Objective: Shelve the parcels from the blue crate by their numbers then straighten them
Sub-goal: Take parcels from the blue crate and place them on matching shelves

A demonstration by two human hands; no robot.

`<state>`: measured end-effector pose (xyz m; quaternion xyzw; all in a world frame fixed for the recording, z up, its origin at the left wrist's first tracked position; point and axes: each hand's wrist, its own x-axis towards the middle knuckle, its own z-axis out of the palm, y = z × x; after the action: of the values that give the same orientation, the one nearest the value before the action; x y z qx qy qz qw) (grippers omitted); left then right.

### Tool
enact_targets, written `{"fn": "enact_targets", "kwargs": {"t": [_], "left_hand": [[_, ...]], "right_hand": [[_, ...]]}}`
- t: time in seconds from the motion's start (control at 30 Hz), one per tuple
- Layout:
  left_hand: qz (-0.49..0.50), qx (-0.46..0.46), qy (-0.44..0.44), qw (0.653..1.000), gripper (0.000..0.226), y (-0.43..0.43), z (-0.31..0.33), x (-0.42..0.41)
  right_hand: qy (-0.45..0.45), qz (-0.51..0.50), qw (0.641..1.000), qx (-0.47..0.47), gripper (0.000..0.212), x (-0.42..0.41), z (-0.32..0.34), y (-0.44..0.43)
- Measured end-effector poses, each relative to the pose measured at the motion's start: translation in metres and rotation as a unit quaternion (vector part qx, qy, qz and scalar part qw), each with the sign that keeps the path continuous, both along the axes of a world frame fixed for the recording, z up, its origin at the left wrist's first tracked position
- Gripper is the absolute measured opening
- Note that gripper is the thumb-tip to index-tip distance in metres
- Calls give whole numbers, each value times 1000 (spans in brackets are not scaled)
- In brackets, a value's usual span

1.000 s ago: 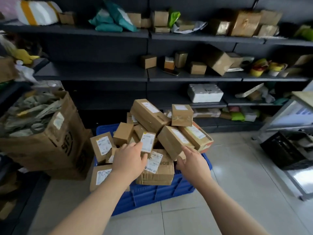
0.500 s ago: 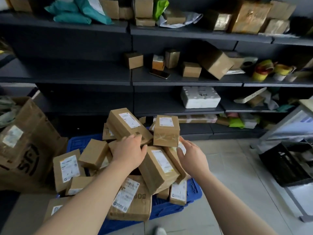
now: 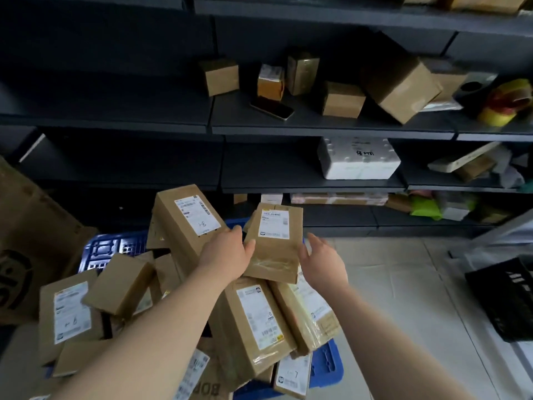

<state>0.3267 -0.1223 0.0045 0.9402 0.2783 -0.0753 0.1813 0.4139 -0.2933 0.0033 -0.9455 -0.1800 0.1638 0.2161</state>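
Observation:
A blue crate (image 3: 115,249) on the floor is heaped with several brown parcels bearing white labels. On top of the heap sits a small parcel (image 3: 274,246). My left hand (image 3: 227,255) is against its left side, thumb on its edge. My right hand (image 3: 323,258) hovers just off its right side with the fingers spread. To the left of the small parcel a long parcel (image 3: 184,220) marked "1-8" leans up. Another long parcel (image 3: 256,321) lies below the small one. Dark grey shelves (image 3: 288,125) stand behind the crate.
The middle shelf holds several small boxes, a phone (image 3: 272,108) and a tilted bigger box (image 3: 401,90). A white foam box (image 3: 357,160) sits one shelf lower. A large cardboard box (image 3: 26,241) stands at the left and a black crate (image 3: 507,301) at the right on the tiled floor.
The view has moved closer to the crate and shelves. Both hands have risen from the lower parcels to either side of the small top parcel.

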Motion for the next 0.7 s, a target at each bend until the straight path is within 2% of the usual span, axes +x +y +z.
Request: {"fn": "enact_targets", "kwargs": {"t": [0.23, 0.37, 0.5, 0.7], "left_hand": [[30, -117, 42, 992, 61, 9, -36, 40], [51, -231, -9, 972, 41, 6, -50, 37], [78, -247, -49, 965, 34, 2, -47, 25], [116, -278, -118, 946, 50, -3, -33, -6]], "right_hand": [[64, -32, 997, 13, 37, 27, -41, 17], [87, -16, 996, 33, 37, 21, -46, 20], [83, -16, 995, 50, 36, 8, -41, 18], [59, -11, 992, 112, 37, -16, -27, 8]]}}
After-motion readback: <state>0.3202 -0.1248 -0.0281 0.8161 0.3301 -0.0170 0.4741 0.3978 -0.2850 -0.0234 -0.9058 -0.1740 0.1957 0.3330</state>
